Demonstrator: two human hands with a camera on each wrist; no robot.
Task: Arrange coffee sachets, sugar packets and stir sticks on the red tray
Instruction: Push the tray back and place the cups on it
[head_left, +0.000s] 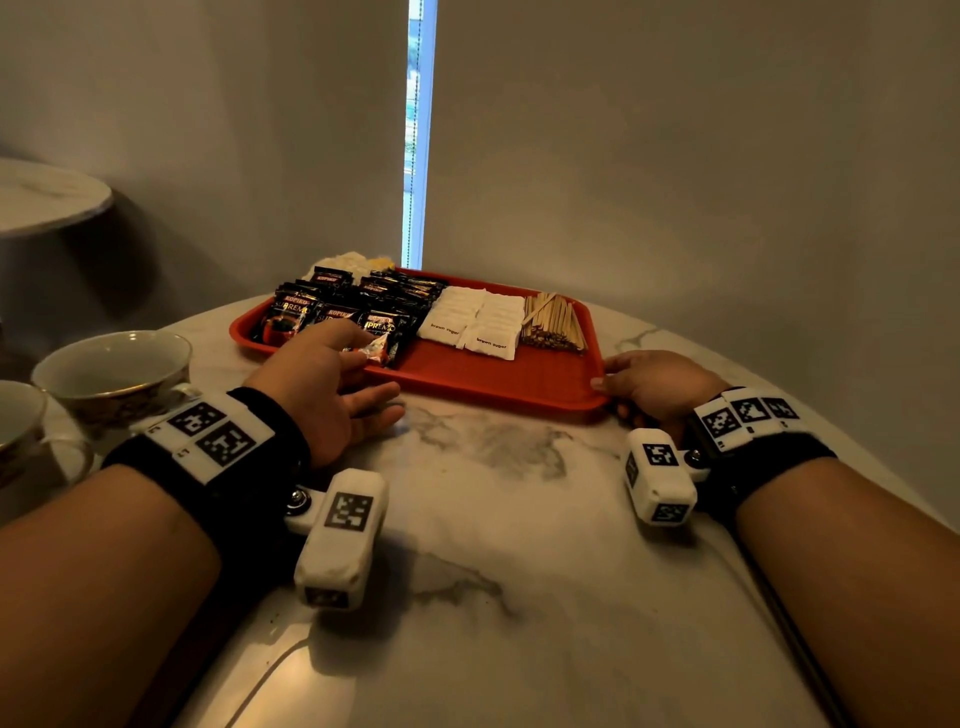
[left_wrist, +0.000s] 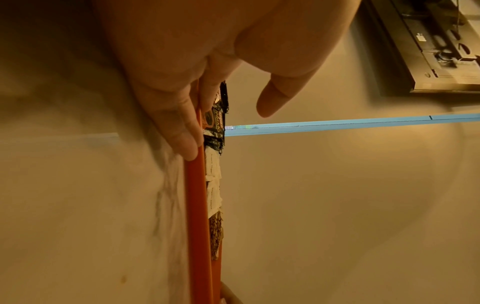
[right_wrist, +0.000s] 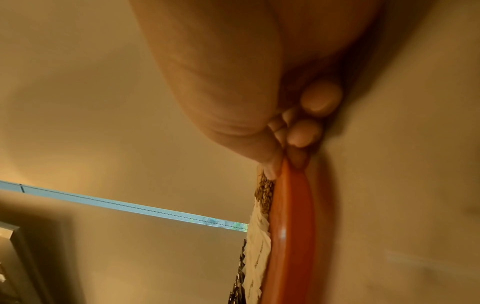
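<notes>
While both hands (head_left: 311, 374) (head_left: 655, 383) pinch red tray (head_left: 493, 376) rim, marble table (head_left: 493, 519) (grey walls).

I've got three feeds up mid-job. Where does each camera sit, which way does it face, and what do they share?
Head: worn on the head, looks forward and down at the red tray on the marble table; both forearms, left hand and right hand show.
Left wrist: low at table level, looks along the left hand's fingers down the tray's near rim.
Right wrist: low at the tray's right corner, looks along its rim; curled fingertips gripping the rim show.
Shared: all show the tray, sugar packets and stir sticks.
</notes>
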